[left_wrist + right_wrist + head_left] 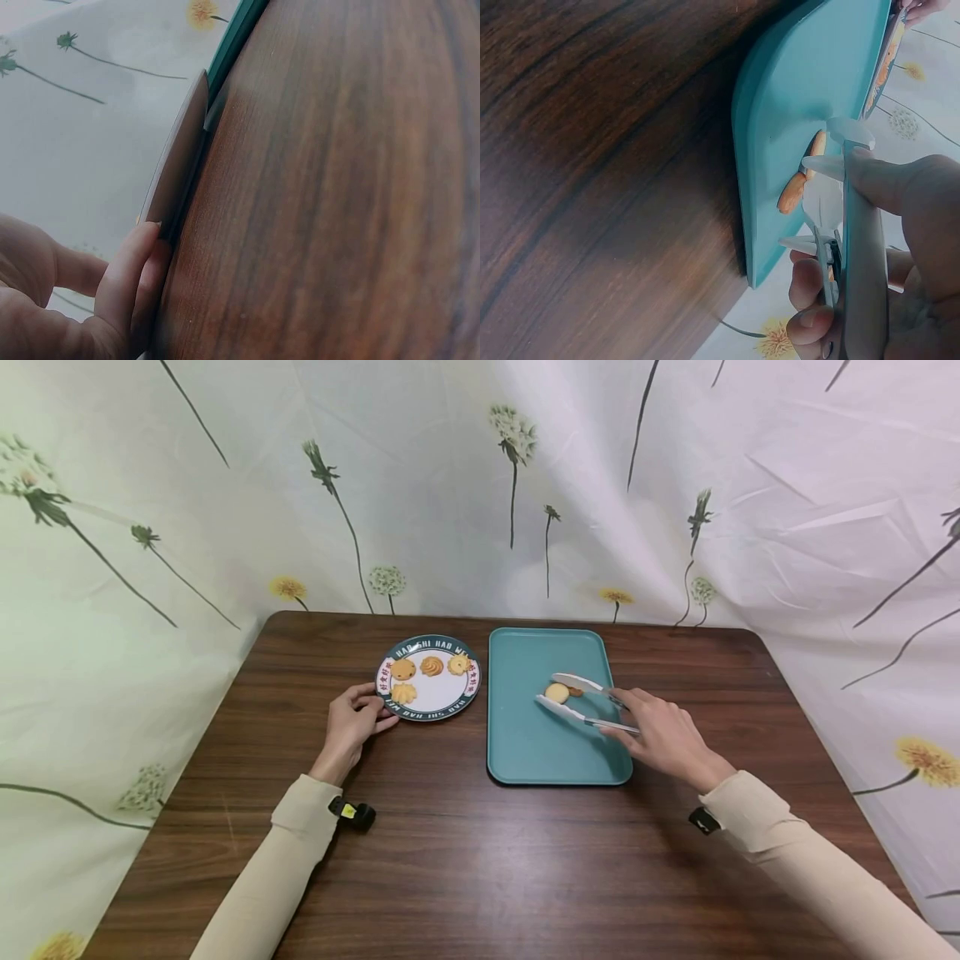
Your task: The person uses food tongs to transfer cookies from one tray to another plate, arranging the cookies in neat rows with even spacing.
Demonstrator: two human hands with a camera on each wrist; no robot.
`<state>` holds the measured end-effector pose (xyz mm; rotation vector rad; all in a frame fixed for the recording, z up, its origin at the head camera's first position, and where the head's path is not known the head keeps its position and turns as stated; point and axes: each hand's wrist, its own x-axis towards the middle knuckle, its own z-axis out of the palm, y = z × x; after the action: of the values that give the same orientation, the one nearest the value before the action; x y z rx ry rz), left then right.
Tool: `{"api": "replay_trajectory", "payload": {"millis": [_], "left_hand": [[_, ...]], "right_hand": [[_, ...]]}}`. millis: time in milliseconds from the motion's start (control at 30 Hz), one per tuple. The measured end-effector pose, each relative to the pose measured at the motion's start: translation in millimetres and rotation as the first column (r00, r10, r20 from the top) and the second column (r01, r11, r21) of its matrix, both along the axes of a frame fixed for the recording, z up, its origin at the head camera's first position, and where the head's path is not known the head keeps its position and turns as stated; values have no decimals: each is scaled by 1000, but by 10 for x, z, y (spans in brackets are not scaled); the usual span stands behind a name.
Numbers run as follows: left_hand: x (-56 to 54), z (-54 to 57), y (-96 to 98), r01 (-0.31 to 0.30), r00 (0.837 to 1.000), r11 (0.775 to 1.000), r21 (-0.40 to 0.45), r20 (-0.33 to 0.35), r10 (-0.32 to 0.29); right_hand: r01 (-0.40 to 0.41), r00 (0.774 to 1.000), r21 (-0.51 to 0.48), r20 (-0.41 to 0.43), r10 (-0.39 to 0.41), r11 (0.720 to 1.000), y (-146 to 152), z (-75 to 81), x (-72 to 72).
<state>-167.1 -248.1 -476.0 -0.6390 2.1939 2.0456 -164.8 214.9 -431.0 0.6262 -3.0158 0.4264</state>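
Note:
By its left rim, my left hand (350, 727) grips a round plate (438, 700) with a dark green lettered border; several cookies (431, 667) lie on it. Fingertips show at the plate's underside in the left wrist view. My right hand (667, 731) holds a pair of tongs (581, 682) with white tips over the teal tray (525, 752). The spread tips stand on either side of a round pale cookie (557, 694) and a browner cookie (575, 691) on the tray. In the right wrist view these two cookies (792, 193) overlap, partly behind a tong tip.
The tray lies just right of the plate on a dark wooden table (450, 868). A pale curtain (442, 485) printed with dandelions hangs behind the table and along its sides.

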Motion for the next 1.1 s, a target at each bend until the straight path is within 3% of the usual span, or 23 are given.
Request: {"api": "replay_trajectory", "payload": {"millis": [667,1100], "left_hand": [[-26,-5,-4,1,1000,1000,-14,7,-1],[-17,-11,-1,-2,1000,1000,-13,0,2]], "right_hand": [[-28,1000,22,-6,28,999,48,77,4],[-37,999,7,10,37,999,60,42,-8]]}}
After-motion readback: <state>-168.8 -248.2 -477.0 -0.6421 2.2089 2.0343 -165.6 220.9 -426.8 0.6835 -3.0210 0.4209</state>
